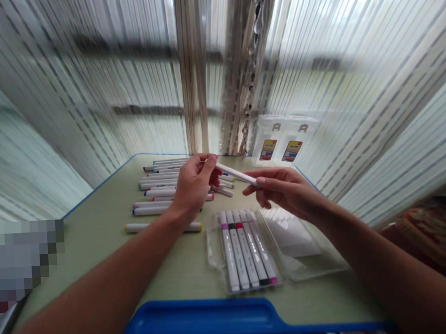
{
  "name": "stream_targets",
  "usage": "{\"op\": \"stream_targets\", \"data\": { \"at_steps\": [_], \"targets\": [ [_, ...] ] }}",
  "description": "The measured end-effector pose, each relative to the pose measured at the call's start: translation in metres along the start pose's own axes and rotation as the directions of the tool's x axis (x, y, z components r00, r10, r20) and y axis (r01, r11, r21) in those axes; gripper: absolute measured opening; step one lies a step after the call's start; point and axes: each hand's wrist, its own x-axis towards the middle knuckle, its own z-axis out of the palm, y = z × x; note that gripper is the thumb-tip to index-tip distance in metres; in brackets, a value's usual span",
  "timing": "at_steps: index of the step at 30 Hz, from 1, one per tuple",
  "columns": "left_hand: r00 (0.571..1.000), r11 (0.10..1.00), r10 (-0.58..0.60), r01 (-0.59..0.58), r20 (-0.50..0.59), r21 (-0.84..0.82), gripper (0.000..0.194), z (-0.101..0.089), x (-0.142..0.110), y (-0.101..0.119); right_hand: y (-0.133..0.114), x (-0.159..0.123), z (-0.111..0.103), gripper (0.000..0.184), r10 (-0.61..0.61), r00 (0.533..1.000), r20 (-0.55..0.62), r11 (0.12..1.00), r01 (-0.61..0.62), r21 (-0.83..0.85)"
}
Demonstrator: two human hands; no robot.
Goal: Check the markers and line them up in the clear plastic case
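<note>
A white marker (236,172) slants in the air above the table, held at both ends. My left hand (197,181) pinches its upper left end between thumb and fingers. At its lower right end, the fingers of my right hand (284,188) grip it. Below the hands lies an open clear plastic case (216,257) with several white markers (246,255) side by side, showing purple, black and red bands. Its transparent lid (306,262) is folded out to the right. Left of and partly behind my left hand, many loose white markers (157,193) with coloured ends lie in rough rows.
A marker with yellow ends (144,227) lies nearest on the left. Two clear cases with labels (277,144) stand at the back right by the string curtain (217,62). A blue tray edge (201,317) borders the green table (176,279) in front.
</note>
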Motion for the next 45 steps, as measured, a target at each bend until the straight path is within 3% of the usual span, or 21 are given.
{"op": "stream_targets", "data": {
  "at_steps": [4, 8, 14, 17, 22, 25, 34, 38, 45],
  "targets": [
    [0.994, 0.994, 0.107, -0.107, 0.012, 0.003, 0.029, 0.0, -0.002, 0.003, 0.002, 0.002, 0.0, 0.027, 0.001, 1.0, -0.016, 0.984, -0.004, -0.179],
    [0.975, 0.974, 0.216, -0.219, 0.059, 0.058, 0.038, 0.003, -0.009, 0.009, 0.007, 0.003, 0.002, 0.027, -0.069, 0.997, -0.017, 0.914, 0.056, -0.401],
    [0.931, 0.931, 0.304, -0.335, 0.2, 0.143, 0.023, 0.012, -0.025, 0.016, 0.011, 0.0, 0.003, 0.02, -0.223, 0.975, -0.012, 0.652, 0.14, -0.745],
    [0.889, 0.877, 0.362, -0.426, 0.28, 0.221, 0.015, 0.015, -0.033, 0.018, 0.009, 0.0, 0.004, 0.016, -0.291, 0.957, -0.011, 0.587, 0.169, -0.792],
    [0.795, 0.782, 0.448, -0.57, 0.409, 0.253, 0.014, 0.018, -0.039, 0.023, 0.007, 0.0, 0.005, 0.019, -0.33, 0.944, -0.012, 0.589, 0.196, -0.784],
    [0.76, 0.736, 0.48, -0.621, 0.438, 0.27, 0.015, 0.018, -0.04, 0.024, 0.007, 0.0, 0.003, 0.018, -0.34, 0.94, -0.008, 0.584, 0.204, -0.786],
    [0.717, 0.744, 0.471, -0.636, 0.513, 0.206, 0.014, 0.016, -0.043, 0.024, 0.005, -0.001, 0.004, 0.019, -0.329, 0.944, 0.003, 0.56, 0.198, -0.804],
    [0.747, 0.778, 0.424, -0.589, 0.511, 0.216, 0.009, 0.017, -0.045, 0.026, 0.008, -0.001, 0.001, 0.014, -0.325, 0.945, -0.03, 0.56, 0.166, -0.812],
    [0.795, 0.864, 0.308, -0.464, 0.523, 0.197, 0.019, 0.016, -0.048, 0.027, 0.012, -0.001, -0.003, 0.029, -0.321, 0.947, -0.022, 0.528, 0.159, -0.834]
  ]
}}
